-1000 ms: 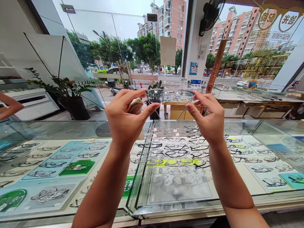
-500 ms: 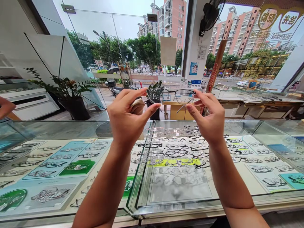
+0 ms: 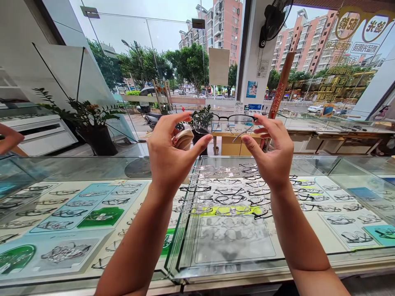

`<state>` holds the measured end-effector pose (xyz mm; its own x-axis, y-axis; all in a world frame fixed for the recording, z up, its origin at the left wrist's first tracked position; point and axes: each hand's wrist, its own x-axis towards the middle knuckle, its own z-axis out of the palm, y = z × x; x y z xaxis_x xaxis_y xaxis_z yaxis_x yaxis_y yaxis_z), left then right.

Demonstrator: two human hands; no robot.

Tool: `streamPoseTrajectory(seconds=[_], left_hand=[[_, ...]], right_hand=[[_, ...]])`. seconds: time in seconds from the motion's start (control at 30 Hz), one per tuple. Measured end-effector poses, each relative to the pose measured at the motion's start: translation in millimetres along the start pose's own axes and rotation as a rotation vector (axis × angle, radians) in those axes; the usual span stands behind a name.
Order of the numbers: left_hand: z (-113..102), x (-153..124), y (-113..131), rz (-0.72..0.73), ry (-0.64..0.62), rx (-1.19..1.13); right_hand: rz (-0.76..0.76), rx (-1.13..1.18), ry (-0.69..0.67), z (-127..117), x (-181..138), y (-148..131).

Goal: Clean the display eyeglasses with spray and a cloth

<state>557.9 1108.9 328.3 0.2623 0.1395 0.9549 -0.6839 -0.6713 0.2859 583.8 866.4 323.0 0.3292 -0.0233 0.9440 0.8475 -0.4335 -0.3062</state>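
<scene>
A thin dark-rimmed pair of glasses (image 3: 226, 123) is held up at chest height over a glass display counter (image 3: 234, 263), lenses facing away. My left hand (image 3: 169, 154) pinches the left end of the frame between thumb and forefinger, and a folded beige cloth (image 3: 183, 139) is tucked in its palm. At the other end of the frame, my right hand (image 3: 273, 152) pinches the hinge with curled fingers. One temple arm hangs down below the right lens.
Under the counter glass lie several rows of spectacle frames (image 3: 228, 193) on coloured trays. A potted plant (image 3: 89, 123) stands at the back left. Another person's hand (image 3: 9, 137) shows at the left edge. Shop windows and a wall fan (image 3: 273, 16) are behind.
Both hands have shifted slightly right and up with the glasses. The frame has turned from tilted to more level, and my left thumb has spread away from it.
</scene>
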Motion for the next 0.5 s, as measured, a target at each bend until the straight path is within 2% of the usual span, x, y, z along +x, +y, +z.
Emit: streamPoseTrajectory(seconds=[0.23,0.5], left_hand=[[5.5,-2.4,2.6,-0.066,0.002,-0.034],[8.5,-2.8,3.2,-0.078,0.025,-0.069]], right_hand=[[-0.024,-0.031,0.027,3.0,-2.9,-4.5],[-0.083,-0.054,0.039,3.7,-3.2,-6.1]])
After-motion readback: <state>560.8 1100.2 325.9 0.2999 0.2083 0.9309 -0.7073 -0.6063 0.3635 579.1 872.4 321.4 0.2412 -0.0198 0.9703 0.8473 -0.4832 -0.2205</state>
